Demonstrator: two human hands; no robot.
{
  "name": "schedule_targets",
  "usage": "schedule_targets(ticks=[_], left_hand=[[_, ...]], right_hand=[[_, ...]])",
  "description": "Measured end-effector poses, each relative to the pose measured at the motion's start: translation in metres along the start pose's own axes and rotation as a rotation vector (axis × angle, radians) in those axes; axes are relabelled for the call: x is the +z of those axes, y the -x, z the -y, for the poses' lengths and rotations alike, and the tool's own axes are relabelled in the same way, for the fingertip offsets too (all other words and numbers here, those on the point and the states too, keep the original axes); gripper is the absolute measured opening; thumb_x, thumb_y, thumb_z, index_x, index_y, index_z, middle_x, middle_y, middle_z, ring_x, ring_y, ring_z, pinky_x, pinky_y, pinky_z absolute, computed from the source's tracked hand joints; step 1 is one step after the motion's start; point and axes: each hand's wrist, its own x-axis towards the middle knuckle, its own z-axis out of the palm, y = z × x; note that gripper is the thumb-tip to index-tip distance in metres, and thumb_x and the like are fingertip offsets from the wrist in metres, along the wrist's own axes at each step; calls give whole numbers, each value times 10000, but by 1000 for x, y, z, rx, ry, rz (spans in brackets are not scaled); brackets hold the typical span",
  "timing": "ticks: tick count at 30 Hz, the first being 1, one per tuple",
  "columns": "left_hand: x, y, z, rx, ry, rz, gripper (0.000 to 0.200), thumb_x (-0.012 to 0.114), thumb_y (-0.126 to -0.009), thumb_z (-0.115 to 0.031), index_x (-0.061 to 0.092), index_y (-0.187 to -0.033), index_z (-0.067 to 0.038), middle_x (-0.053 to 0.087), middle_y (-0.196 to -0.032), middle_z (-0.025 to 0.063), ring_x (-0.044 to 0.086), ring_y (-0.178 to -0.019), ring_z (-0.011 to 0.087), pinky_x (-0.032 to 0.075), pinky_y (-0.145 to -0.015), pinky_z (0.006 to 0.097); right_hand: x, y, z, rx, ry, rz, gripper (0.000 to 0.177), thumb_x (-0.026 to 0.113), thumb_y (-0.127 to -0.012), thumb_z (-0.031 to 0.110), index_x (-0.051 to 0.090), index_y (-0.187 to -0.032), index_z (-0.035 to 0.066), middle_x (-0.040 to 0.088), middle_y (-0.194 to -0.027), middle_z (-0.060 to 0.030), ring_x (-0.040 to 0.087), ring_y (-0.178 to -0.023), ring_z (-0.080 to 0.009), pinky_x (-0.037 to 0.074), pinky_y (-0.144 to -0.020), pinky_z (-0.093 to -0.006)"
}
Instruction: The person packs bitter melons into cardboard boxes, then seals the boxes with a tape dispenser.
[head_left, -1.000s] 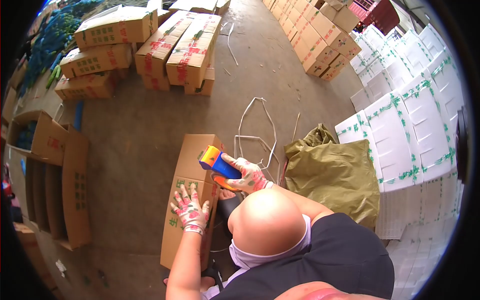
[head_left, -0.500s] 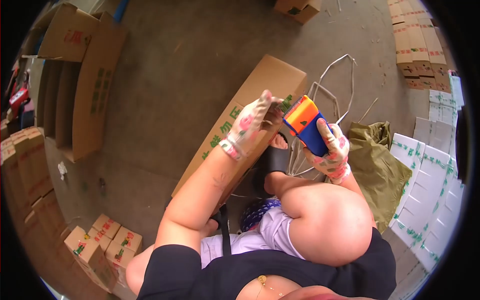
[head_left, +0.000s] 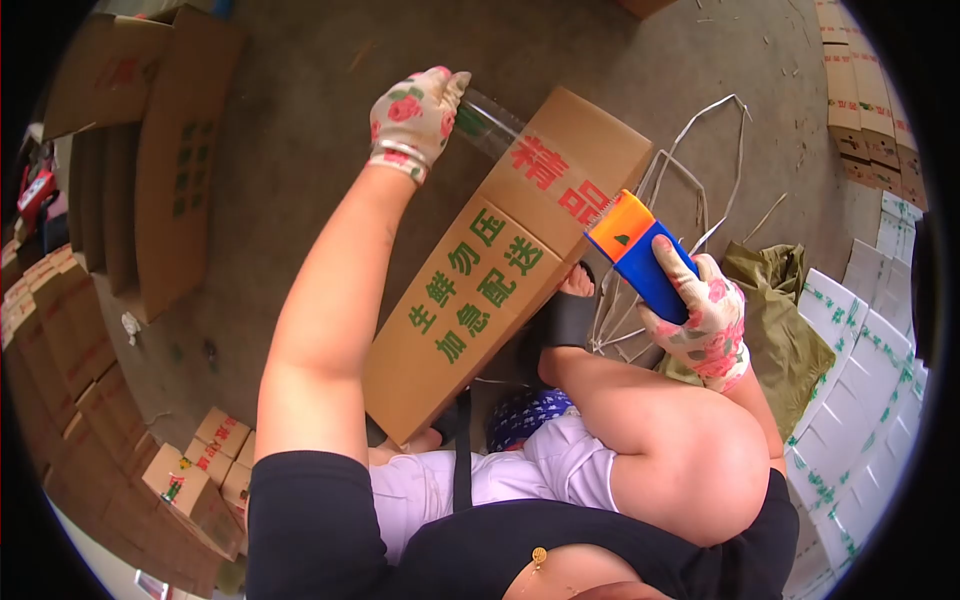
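Note:
A long brown cardboard box (head_left: pixel 440 370) lies at a slant in front of me, with large red and green printed characters on its top. My left hand (head_left: pixel 415 115), in a flowered glove, is up beyond its left edge, fingers closed on the end of a strip of clear packing tape (head_left: pixel 492 122). That strip runs from the fingers over to the box near its far end. In my right hand (head_left: pixel 700 315), also gloved, is a blue and orange tape dispenser (head_left: pixel 645 255). Its toothed orange edge is right at the box's right side.
Loose white strapping (head_left: pixel 705 180) lies on the floor right of the box, near an olive sack (head_left: pixel 800 335). White cartons (head_left: pixel 850 370) are stacked at the right, brown cartons (head_left: pixel 845 90) farther back. Large upright cardboard (head_left: pixel 175 160) and small brown boxes (head_left: pixel 205 460) stand at the left.
My left hand has swung away to the upper left, drawing out tape over the box and uncovering its red print. The dispenser in my right hand has shifted slightly right.

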Motion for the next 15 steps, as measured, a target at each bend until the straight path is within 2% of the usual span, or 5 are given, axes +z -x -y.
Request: schedule_targets(ticks=[5, 7, 8, 14, 15], left_hand=[[59, -12, 13, 71, -307, 189, 384, 462, -1007, -441, 689, -941, -139, 706, -904, 134, 674, -896, 360, 536, -749, 469], [90, 6, 5, -47, -230, 454, 350, 455, -1009, -406, 686, -1121, -169, 671, -1172, 125, 634, -1093, 324, 527, -882, 431], [99, 3, -1, -426, 177, 702, 404, 455, -996, -445, 642, -1243, -185, 646, -1255, 90, 604, -1155, 320, 506, -947, 421], [76, 4, -2, -27, 140, 681, 508, 457, -976, -526, 631, -1266, -148, 659, -1239, 109, 610, -1154, 311, 484, -969, 402], [74, 2, -3, -77, 276, 703, 548, 463, -966, -552, 624, -1273, -127, 661, -1231, 123, 611, -1154, 304, 475, -975, 395]], right_hand=[[8, -5, -18, 39, 18, 14, 789, 770, -570, 92, 609, -1338, 172, 578, -809, -107, 613, -631, -290, 521, -584, -383], [19, -5, -30, 35, -56, 33, 786, 764, -566, 84, 608, -1333, 161, 577, -814, -117, 614, -635, -297, 520, -584, -390], [26, -5, -34, 47, -58, 32, 786, 764, -566, 84, 608, -1333, 161, 577, -814, -117, 614, -635, -297, 520, -584, -390], [42, 1, -50, 12, -125, -1, 767, 762, -562, 76, 620, -1312, 147, 588, -837, -146, 618, -658, -331, 530, -596, -396], [43, -2, -49, 13, -132, -6, 767, 762, -562, 76, 620, -1312, 147, 588, -837, -146, 618, -658, -331, 530, -596, -396]])
